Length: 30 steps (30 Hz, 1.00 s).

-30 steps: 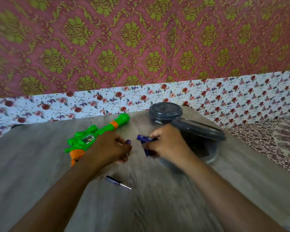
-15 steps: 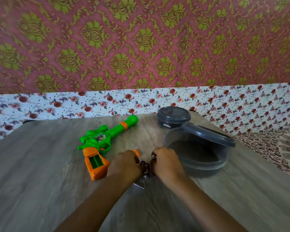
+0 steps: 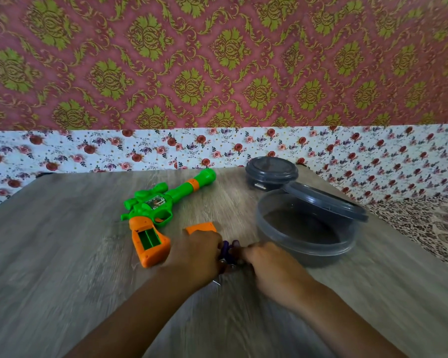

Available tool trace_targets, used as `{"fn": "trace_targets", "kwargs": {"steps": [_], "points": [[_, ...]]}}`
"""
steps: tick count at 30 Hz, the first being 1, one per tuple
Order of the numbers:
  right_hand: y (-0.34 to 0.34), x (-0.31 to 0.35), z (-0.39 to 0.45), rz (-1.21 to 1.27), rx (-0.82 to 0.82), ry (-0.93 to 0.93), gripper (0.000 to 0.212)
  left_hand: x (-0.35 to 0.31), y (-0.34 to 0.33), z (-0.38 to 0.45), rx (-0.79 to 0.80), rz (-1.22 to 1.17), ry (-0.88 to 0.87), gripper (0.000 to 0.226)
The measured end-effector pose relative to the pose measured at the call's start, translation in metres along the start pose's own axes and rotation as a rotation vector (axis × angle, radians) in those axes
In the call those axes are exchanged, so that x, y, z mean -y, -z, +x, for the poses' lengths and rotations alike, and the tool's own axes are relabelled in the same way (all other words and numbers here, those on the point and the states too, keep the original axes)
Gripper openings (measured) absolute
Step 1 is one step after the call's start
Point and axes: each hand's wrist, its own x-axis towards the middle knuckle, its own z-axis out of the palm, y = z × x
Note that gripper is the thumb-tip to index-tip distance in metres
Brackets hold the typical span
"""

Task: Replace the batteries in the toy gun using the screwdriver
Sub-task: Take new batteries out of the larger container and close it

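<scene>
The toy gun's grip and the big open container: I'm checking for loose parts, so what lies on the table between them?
In the head view, the orange battery cover lies between the toy gun and the open container, nearer the gun.

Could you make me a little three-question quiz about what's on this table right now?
1. True or false: the battery compartment in the toy gun's orange handle is open.
2. Which container has its lid tilted ajar: A) the small dark one at the back, B) the large round one?
3. What do the left hand and right hand hold between them?

Key: 1 true; 2 B; 3 small purple batteries.
</scene>
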Motion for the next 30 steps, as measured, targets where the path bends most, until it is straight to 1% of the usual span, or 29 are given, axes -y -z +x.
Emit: {"fn": "trace_targets", "kwargs": {"steps": [2, 3, 5, 10, 15, 18, 21, 26, 30], "points": [[-0.002, 0.0, 0.001, -0.073, 0.028, 0.034, 0.037, -0.003, 0.0, 0.0, 0.001, 0.023, -0.014, 0.03], [-0.001, 0.001, 0.001, -0.087, 0.026, 0.041, 0.036, -0.004, 0.0, 0.0, 0.006, 0.021, -0.012, 0.033], [0.0, 0.002, 0.002, -0.11, 0.001, 0.053, 0.034, -0.006, 0.0, 0.001, 0.015, 0.011, -0.006, 0.039], [0.0, 0.007, 0.006, -0.12, -0.065, 0.091, 0.037, -0.004, -0.007, 0.005, -0.011, -0.006, 0.0, 0.038], [-0.004, 0.003, 0.013, -0.066, -0.067, 0.052, 0.039, -0.001, -0.01, 0.009, -0.067, -0.039, 0.002, 0.032], [-0.004, 0.004, 0.02, -0.073, -0.03, 0.019, 0.038, -0.001, -0.009, 0.014, -0.113, -0.01, 0.009, 0.028], [0.003, 0.008, 0.024, -0.091, -0.002, 0.005, 0.037, 0.0, -0.01, 0.016, -0.12, -0.022, 0.016, 0.025], [0.003, 0.008, 0.021, -0.097, -0.006, -0.027, 0.035, 0.002, -0.01, 0.013, -0.11, -0.068, 0.03, 0.013], [0.004, 0.006, 0.018, -0.076, -0.004, -0.039, 0.036, 0.0, -0.007, 0.011, -0.092, -0.072, 0.022, 0.02]]}}
